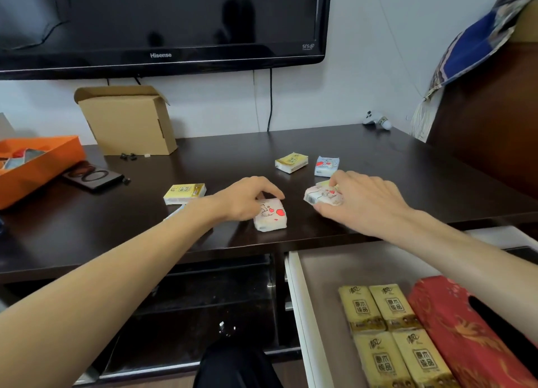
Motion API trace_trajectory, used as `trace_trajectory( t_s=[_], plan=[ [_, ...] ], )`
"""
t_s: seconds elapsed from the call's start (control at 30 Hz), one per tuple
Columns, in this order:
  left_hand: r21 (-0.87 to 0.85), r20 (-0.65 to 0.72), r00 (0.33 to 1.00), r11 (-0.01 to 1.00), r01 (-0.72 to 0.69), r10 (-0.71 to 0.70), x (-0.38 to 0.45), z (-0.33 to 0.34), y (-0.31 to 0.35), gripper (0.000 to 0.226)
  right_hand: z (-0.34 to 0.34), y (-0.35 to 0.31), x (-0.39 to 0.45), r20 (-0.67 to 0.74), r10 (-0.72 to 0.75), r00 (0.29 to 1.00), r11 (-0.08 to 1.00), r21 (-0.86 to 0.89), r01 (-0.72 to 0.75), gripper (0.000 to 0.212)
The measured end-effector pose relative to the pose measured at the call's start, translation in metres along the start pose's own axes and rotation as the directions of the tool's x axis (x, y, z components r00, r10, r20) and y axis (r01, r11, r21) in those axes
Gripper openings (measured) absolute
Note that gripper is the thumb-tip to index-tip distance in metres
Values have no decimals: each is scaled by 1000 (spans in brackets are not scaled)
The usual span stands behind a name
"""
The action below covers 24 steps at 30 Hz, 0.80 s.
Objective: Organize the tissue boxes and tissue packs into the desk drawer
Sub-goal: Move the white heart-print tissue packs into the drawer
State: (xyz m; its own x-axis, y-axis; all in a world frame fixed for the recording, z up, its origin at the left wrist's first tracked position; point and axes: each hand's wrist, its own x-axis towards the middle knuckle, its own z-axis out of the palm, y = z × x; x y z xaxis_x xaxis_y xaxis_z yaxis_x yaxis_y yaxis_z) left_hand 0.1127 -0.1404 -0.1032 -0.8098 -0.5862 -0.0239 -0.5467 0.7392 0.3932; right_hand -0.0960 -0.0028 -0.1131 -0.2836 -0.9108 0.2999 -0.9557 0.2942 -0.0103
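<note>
Head: tissue pack [270, 214] lengthwise toward viewer

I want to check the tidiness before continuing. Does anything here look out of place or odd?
Nothing looks damaged or spilled. The small tissue packs lie scattered at different angles on the desk, for example the yellow pack and the blue pack, while the gold packs in the drawer sit in neat rows.
</note>
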Motion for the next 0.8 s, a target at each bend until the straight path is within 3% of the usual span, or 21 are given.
trace_trajectory(
  t_s=[0.1, 0.23, 0.27, 0.33, 0.37, 0.43, 0.6, 0.7, 0.8],
  plan=[
    [-7, -102, 993, 998, 60, -61, 0, 8, 7, 45, 11, -12, -1, 39, -2, 999, 999, -48, 4, 79],
    [172, -15, 994, 979, 109, -108, -11, 17, 2, 83, 4, 3, 2, -35, -188, 982, 942, 277, 190, 41],
    [180, -12, 995, 979, 98, -97, -13, 18, 1, 85, 0, 10, 6, 28, -249, 968, 901, 373, 221, 39],
    [150, -21, 997, 986, 75, -73, -14, 20, 0, 84, -5, 17, 14, 263, -321, 910, 833, 535, 139, 61],
    [128, -20, 998, 990, 65, -63, -14, 19, 1, 84, -6, 19, 17, 372, -335, 866, 837, 540, 92, 70],
    [97, -16, 999, 994, 53, -51, -14, 19, 4, 86, -6, 17, 22, 455, -357, 816, 875, 469, 121, 81],
    [80, -61, 998, 997, -17, 22, -25, 22, 23, 86, -13, 12, 23, 382, -400, 833, 908, 288, 303, 82],
    [-7, -105, 991, 997, -79, 78, -43, 28, 45, 84, -23, 28, 6, 265, -357, 896, 924, 238, 298, 84],
    [-81, -128, 981, 984, -158, 147, -66, 51, 72, 83, -30, 62, -27, 216, -361, 907, 912, 284, 295, 78]
  ],
)
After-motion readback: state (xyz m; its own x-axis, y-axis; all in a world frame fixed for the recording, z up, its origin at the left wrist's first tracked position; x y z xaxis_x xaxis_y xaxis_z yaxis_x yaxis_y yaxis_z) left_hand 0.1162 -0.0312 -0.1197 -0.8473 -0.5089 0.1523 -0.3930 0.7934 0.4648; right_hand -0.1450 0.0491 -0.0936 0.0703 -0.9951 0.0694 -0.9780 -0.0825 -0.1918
